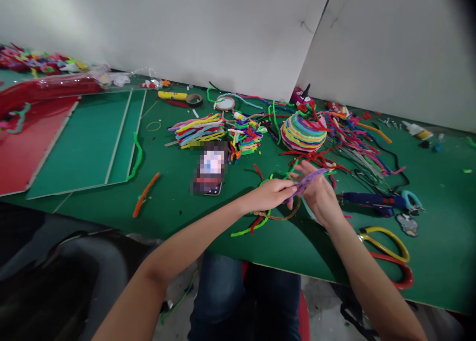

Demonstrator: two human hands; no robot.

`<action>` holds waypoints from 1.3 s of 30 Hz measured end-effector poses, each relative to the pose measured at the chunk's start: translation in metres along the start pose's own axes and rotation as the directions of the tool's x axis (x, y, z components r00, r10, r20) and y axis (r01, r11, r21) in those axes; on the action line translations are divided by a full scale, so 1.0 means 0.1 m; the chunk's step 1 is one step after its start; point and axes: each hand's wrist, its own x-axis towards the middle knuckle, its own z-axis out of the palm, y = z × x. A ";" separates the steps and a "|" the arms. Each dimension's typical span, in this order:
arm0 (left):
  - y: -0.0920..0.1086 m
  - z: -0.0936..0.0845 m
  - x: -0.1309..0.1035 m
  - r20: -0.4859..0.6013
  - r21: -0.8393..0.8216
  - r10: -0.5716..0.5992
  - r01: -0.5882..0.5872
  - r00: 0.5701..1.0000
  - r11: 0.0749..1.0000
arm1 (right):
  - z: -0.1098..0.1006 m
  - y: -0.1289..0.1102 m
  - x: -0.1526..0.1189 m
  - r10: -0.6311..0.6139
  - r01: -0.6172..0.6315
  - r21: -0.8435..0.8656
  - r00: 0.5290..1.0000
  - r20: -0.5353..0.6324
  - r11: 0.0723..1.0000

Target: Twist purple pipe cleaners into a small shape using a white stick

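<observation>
Above the green table (111,209), at its near side, we have a slim purple fuzzy bundle (311,179) between our hands. Our left hand (275,194) pinches its lower end between thumb and fingers; our right hand (325,202) has its fingers loosely spread about the upper part, and we cannot tell whether its thumb presses. We judge it very light, soft outside and springy, probably stiffened by wire, so hardly slippery, though hard squeezing might crush the pile. We would hold it near the ends, strands together. It looks narrow and slightly curved, lying aslant, left of the blue tool (362,199) and nearer us than the striped ball (302,134).
</observation>
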 end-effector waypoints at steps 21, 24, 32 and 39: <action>0.10 -0.01 -0.02 -0.020 0.055 -0.074 0.075 0.997 0.996 | -0.04 0.09 -0.09 -0.448 0.445 -0.768 0.864 0.232 0.461; 0.12 -0.02 -0.03 -0.048 0.071 -0.083 0.087 0.995 0.994 | -0.03 0.10 -0.08 -0.453 0.449 -0.758 0.862 0.228 0.473; -0.05 -0.11 -0.22 -0.448 0.035 0.117 -0.114 0.886 0.993 | -0.14 0.10 -0.03 -0.481 0.404 -0.689 0.872 0.092 0.601; -0.48 -0.96 -1.07 -0.704 0.669 0.484 0.258 0.520 0.696 | -0.14 0.13 0.00 -0.445 0.344 -0.613 0.895 -0.014 0.712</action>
